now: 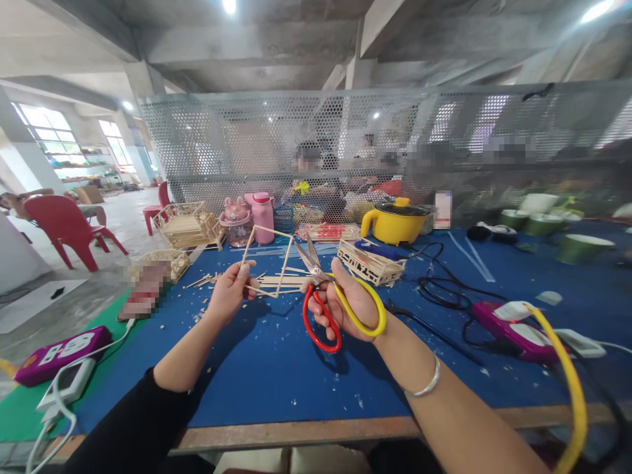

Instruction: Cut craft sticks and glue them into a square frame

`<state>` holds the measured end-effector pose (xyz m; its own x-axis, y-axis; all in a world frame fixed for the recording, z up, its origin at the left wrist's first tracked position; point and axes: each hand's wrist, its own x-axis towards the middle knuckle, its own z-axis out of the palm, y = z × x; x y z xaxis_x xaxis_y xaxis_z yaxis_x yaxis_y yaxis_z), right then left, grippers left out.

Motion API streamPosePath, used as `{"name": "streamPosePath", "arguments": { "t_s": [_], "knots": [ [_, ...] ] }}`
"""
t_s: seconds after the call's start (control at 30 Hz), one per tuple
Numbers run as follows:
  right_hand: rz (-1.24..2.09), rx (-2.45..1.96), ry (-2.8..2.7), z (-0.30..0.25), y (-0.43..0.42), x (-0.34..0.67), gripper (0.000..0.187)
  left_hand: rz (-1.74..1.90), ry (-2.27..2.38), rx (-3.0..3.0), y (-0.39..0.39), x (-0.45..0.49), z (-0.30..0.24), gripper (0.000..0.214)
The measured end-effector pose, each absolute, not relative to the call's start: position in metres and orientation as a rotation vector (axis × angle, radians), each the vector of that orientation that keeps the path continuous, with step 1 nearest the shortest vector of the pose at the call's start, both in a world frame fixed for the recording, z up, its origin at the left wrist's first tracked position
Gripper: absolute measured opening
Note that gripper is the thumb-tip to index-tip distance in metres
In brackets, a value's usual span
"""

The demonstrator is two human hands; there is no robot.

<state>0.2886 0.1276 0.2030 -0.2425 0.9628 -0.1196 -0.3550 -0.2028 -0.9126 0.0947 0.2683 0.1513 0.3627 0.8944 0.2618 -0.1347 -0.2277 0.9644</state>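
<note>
My left hand (233,288) pinches the lower left of a thin wooden stick frame (285,263), a four-sided outline held up above the table. Scissors (316,270) with one red and one yellow handle are in my right hand (348,299), its fingers around and through the handles. The blades are parted and point up and away, just right of the frame's edge. Behind my hands, loose wooden sticks (284,282) and small offcuts lie on the blue table top (276,375). A slatted wooden stick tray (370,263) sits beyond the scissors.
Stacked stick frames (185,227), a pink bottle (263,217) and a yellow electric pot (397,220) line the back before a perforated metal screen (237,138). Purple power strips (64,355) with cables lie at both sides. Green cups (585,249) stand at right. People are beyond the screen.
</note>
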Motion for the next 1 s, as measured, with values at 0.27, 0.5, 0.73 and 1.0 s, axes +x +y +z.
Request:
{"name": "streamPosePath", "arguments": {
  "t_s": [0.27, 0.5, 0.73, 1.0],
  "knots": [
    [1.648, -0.934, -0.973, 0.2044, 0.1265, 0.2878, 0.065, 1.166, 0.753, 1.471, 0.2715, 0.0936, 0.1507, 0.047],
    [1.695, -0.899, -0.981, 0.2039, 0.1264, 0.2881, 0.065, 1.152, 0.727, 1.484, 0.2691, 0.094, 0.1525, 0.046],
    [1.695, -0.902, -0.984, 0.2036, 0.126, 0.2879, 0.064, 1.164, 0.725, 1.514, 0.2699, 0.0936, 0.1512, 0.046],
    [1.659, -0.913, -0.952, 0.2027, 0.1292, 0.289, 0.065, 1.097, 0.714, 1.586, 0.263, 0.0955, 0.1523, 0.052]
  ]
}}
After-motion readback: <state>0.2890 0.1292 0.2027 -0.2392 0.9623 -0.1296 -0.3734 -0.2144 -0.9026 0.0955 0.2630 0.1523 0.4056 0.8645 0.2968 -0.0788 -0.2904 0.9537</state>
